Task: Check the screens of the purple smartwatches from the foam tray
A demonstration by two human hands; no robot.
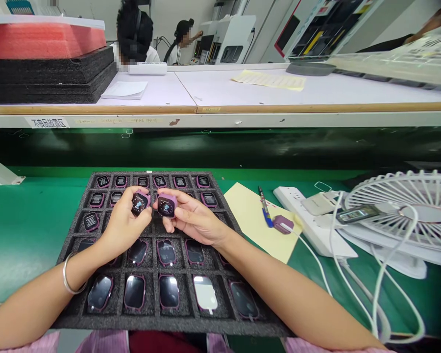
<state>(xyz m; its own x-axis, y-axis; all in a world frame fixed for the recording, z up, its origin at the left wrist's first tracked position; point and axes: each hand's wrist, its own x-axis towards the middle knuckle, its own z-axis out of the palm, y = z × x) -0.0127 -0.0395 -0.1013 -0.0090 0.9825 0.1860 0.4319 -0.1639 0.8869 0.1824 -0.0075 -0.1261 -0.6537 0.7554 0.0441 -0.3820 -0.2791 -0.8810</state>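
Observation:
My left hand [127,220] is closed on a purple smartwatch case [140,202] with a lit round dial on its screen. Close beside it, my right hand [193,215] grips a second purple smartwatch case [166,205], its screen lit too. Both are held above a dark grey foam tray [152,284] divided into square compartments. Many compartments hold purple-framed watch cases without straps. Those in the back rows, such as a watch case [159,182], show white text, while the front ones, such as another case [168,290], have dark screens. My hands and forearms hide some compartments.
To the right, a yellow sheet [253,220] carries a pen [265,208] and a cabled purple device [283,224]. Beyond are a white power strip [308,220], loose cables and a white fan [419,211]. Foam blocks [47,63] stand on the shelf [220,93]; people are behind it.

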